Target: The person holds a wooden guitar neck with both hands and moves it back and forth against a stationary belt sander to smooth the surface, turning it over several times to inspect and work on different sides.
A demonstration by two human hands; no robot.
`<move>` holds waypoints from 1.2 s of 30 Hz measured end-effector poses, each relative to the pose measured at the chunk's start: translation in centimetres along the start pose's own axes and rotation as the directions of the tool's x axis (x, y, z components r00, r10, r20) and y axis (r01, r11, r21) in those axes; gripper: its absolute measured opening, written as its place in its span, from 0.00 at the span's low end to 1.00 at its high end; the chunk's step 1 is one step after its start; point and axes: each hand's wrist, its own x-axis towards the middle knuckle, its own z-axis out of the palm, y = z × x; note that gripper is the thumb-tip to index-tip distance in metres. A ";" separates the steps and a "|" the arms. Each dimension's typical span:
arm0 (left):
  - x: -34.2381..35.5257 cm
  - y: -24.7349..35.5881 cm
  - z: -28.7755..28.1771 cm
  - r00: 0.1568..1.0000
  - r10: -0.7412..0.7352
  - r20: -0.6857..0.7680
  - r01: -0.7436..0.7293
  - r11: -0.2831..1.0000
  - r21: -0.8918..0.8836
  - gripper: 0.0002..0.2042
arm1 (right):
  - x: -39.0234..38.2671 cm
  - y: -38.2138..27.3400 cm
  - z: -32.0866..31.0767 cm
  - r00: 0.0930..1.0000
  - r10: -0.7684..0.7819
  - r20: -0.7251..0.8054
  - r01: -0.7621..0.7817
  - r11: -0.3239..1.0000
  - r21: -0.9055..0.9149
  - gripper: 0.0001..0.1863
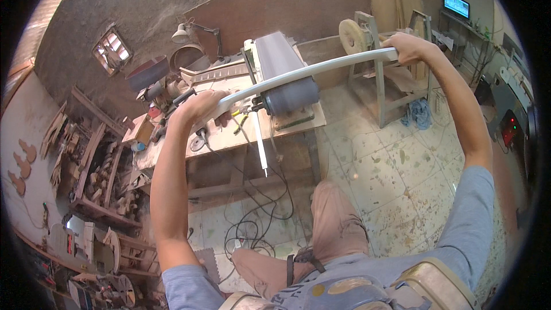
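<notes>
A long, slightly curved, pale board or strip (313,70) spans the view between my two hands. My left hand (202,107) is closed around its left end, above the workbench. At its far right end, my right hand (408,49) grips it, out beyond the bench. The strip's middle crosses over a belt sander (278,51) with a wide grey belt, just above the belt's near roller (291,96). Whether strip and belt touch, I cannot tell. Pliers with yellow handles (240,123) lie on the bench by my left hand.
The wooden workbench (304,120) holds the sander and a desk lamp (181,34). A buffing wheel (352,36) on a wooden stand is at the right. Cables (252,227) lie on the tiled floor near my legs. Shelves of wood pieces (103,166) stand left. A screen (456,4) glows far right.
</notes>
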 end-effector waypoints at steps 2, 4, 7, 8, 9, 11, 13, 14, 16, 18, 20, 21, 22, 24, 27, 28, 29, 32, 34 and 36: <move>1.7 -5.3 0.4 0.890 0.364 -0.275 -0.264 0.903 0.340 0.17 | 1.2 -1.0 1.0 0.994 -0.045 -0.104 0.036 0.995 -0.090 0.26; 2.6 -9.8 1.4 0.543 0.771 -0.332 -0.258 0.530 0.808 0.15 | 2.3 -2.4 3.8 0.942 -0.094 -0.322 0.025 0.977 -0.213 0.26; 2.2 -9.8 2.8 0.473 0.652 -0.593 -0.198 0.734 0.650 0.15 | 3.1 -4.7 7.2 0.754 -0.051 -0.654 -0.165 0.950 -0.265 0.20; 1.8 -9.0 3.0 0.434 0.602 -0.670 -0.186 0.787 0.588 0.16 | 3.5 -4.9 7.6 0.713 -0.057 -0.699 -0.203 0.937 -0.283 0.17; 1.1 -9.0 3.3 0.391 0.568 -0.724 -0.181 0.819 0.545 0.18 | 4.2 -5.4 8.1 0.666 -0.069 -0.743 -0.231 0.928 -0.293 0.15; 0.5 -10.1 3.1 0.440 0.536 -0.721 -0.165 0.837 0.521 0.19 | 4.8 -6.4 8.1 0.567 -0.184 -0.803 -0.259 0.886 -0.386 0.09; 0.0 -13.4 1.8 0.506 0.517 -0.690 -0.183 0.846 0.500 0.16 | 5.4 -7.4 7.5 0.644 -0.196 -0.740 -0.130 0.925 -0.358 0.11; -0.4 -16.4 1.3 0.518 0.550 -0.654 -0.179 0.818 0.546 0.15 | 5.9 -8.2 7.1 0.674 -0.212 -0.707 -0.056 0.940 -0.336 0.12; -1.7 -17.7 -0.1 0.756 0.357 -0.549 -0.163 0.915 0.370 0.16 | 5.3 -9.4 5.1 0.837 -0.203 -0.508 0.082 0.965 -0.249 0.18; -2.3 -17.0 -1.6 0.894 0.216 -0.393 -0.134 0.965 0.226 0.20 | 4.4 -10.4 2.4 0.954 -0.158 -0.253 0.131 0.984 -0.121 0.23; -3.0 -14.8 -2.8 0.972 0.022 -0.232 -0.035 0.998 -0.052 0.20 | 4.2 -10.5 0.1 0.996 -0.078 0.049 0.077 0.997 0.018 0.26; -4.1 -13.5 -3.5 0.984 -0.101 -0.149 0.061 0.966 -0.251 0.17 | 4.8 -10.4 -0.8 0.985 -0.091 0.145 0.078 0.992 0.096 0.28; -4.6 -12.7 -3.9 0.978 -0.202 -0.042 0.165 0.887 -0.431 0.15 | 4.9 -10.5 -1.1 0.982 -0.090 0.165 0.071 0.990 0.119 0.26; -4.5 -13.7 -4.8 0.985 -0.170 -0.001 0.154 0.897 -0.414 0.16 | 5.0 -11.3 -1.1 0.973 -0.097 0.208 0.063 0.985 0.164 0.22; -3.8 -17.0 -4.2 0.950 0.030 -0.311 -0.054 0.996 -0.069 0.19 | 5.6 -12.3 1.5 0.976 -0.162 -0.148 0.157 0.986 -0.050 0.20; -3.4 -18.5 -3.0 0.860 0.231 -0.456 -0.154 0.968 0.200 0.21 | 5.7 -12.6 2.6 0.948 -0.187 -0.259 0.162 0.980 -0.112 0.21; -3.2 -19.8 -2.6 0.786 0.316 -0.531 -0.181 0.940 0.290 0.22 | 5.8 -12.9 3.7 0.916 -0.203 -0.345 0.146 0.972 -0.185 0.19; -1.8 -19.8 -0.7 0.647 0.281 -0.709 -0.202 0.959 0.197 0.23 | 6.8 -13.1 7.0 0.726 -0.162 -0.668 0.036 0.980 -0.198 0.17; -2.1 -19.1 -0.4 0.564 0.373 -0.737 -0.212 0.928 0.308 0.23 | 7.0 -13.7 7.4 0.689 -0.127 -0.713 -0.060 0.971 -0.231 0.16; -2.2 -18.9 -0.6 0.519 0.437 -0.734 -0.196 0.897 0.396 0.23 | 7.2 -13.9 7.3 0.676 -0.127 -0.726 -0.090 0.963 -0.253 0.16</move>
